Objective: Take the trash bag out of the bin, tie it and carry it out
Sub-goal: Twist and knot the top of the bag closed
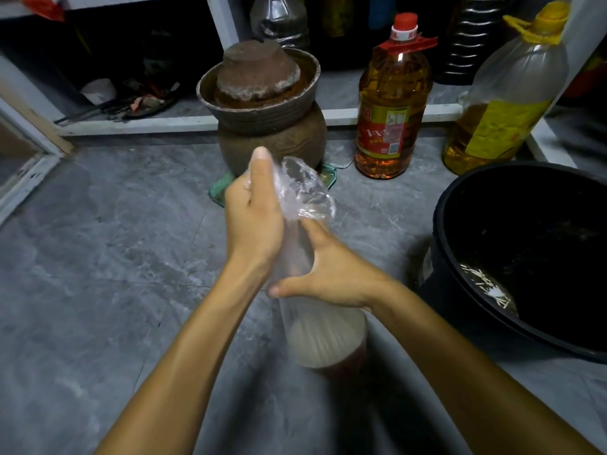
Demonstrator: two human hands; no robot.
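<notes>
Both forearms reach fwd from bottom edge, meeting mid-frame over the grey floor (98, 257). Black bin (460, 257) at right, off the floor tiles' centre, w/ only small scraps inside. Trash bag (325, 339), clear plastic, is out of the bin, hanging between the hands, pale contents at its bottom. Right hand (331, 274): grip wrapped round bag's twisted neck, thumb pointing left. Left hand (253, 211): grip closed on bag's loose top, thumb up.
</notes>
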